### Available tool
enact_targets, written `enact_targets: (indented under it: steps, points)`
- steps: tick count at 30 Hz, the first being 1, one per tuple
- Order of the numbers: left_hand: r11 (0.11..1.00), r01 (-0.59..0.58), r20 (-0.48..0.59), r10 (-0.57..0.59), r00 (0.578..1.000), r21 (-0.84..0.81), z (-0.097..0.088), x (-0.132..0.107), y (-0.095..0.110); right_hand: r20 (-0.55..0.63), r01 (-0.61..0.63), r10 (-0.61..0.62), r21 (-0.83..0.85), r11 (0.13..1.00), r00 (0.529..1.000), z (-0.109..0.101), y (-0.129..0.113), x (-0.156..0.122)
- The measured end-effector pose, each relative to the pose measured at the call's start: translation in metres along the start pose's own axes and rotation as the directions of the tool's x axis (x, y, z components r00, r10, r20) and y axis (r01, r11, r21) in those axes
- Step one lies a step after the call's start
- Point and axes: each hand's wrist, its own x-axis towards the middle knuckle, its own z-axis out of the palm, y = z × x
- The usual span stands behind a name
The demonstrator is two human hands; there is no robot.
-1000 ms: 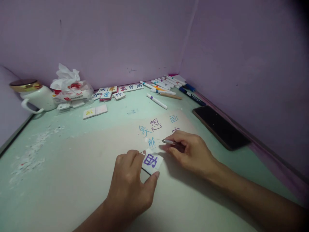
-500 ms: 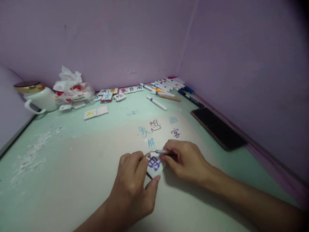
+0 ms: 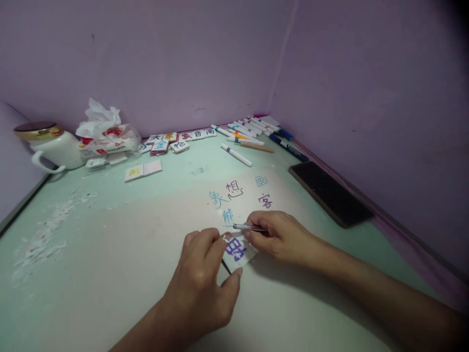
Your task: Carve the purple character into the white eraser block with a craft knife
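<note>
A white card-like square (image 3: pixel 246 255) with a thick purple character lies in front of me, turned at a slant. My left hand (image 3: pixel 201 278) grips its left and near edges between fingertips and thumb, and a dark strip shows along that side. In my right hand (image 3: pixel 280 238) is a slim craft knife (image 3: pixel 240 227) with a metal collar, held like a pen. Its thin blade points left, just above the square's far edge. Whether the tip touches anything, I cannot tell. Blue and purple characters (image 3: pixel 234 189) are written on the pale surface beyond.
White scraps (image 3: pixel 44 237) are scattered at left. Along the back stand a mug (image 3: pixel 60 151) and a tissue pack (image 3: pixel 110 139), beside several lettered squares (image 3: pixel 179 145) and markers (image 3: pixel 236 155). A phone (image 3: pixel 330 193) lies at right. Two joined squares (image 3: pixel 152 167) sit mid-left.
The knife has shifted slightly right and up, away from my left fingertips. More of the square's right side shows. My left hand stays on the square, and the view has moved a little.
</note>
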Motion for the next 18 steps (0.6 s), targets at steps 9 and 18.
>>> enact_targets:
  steps: [9, 18]
  points:
    - [1.000, 0.004, -0.004, -0.004, 1.000, -0.003, 0.0004, 0.0002, -0.0002, 0.081, -0.031, 0.020, 0.139, 0.990, 0.997, -0.0062, 0.0031, 0.0038]
    - [0.999, 0.019, 0.009, -0.019, 1.000, -0.050, 0.0014, 0.0000, -0.0021, -0.002, 0.064, -0.064, 0.045, 0.997, 0.998, -0.0062, 0.0066, 0.0045]
